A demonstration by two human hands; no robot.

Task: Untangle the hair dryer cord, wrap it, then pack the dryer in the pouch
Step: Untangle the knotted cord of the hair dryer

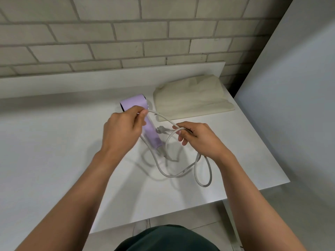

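The dryer [143, 115] lay on the white table [54, 142], lilac, its round head toward the brick wall [108, 33] and its handle running down toward the person. The grey cord [183, 173] left the foot of the handle and spread over the table in loose loops to the right, one long loop reaching near the table's right edge. A stretch of the cord rose off the surface and ran taut between the two hands, above the handle.

The left hand [123, 131] hovered over the dryer's neck, thumb and forefinger pinched on the upper end of that raised stretch, the other fingers curled in. The right hand [197, 138] was just to the right of the handle, its fingers closed around the cord where two strands crossed in a small loop. The plug [160, 130] lay on the table between the hands, beside the handle and just left of the right hand's fingertips.

The pouch [192, 98], cream cloth, lay flat and rumpled behind the hands, near the far right corner of the table, close to the dryer's head but apart from it. Whether its mouth was open could not be told.

Both forearms were bare. A dark garment [166, 238] showed at the bottom edge, over a tiled floor [199, 223].
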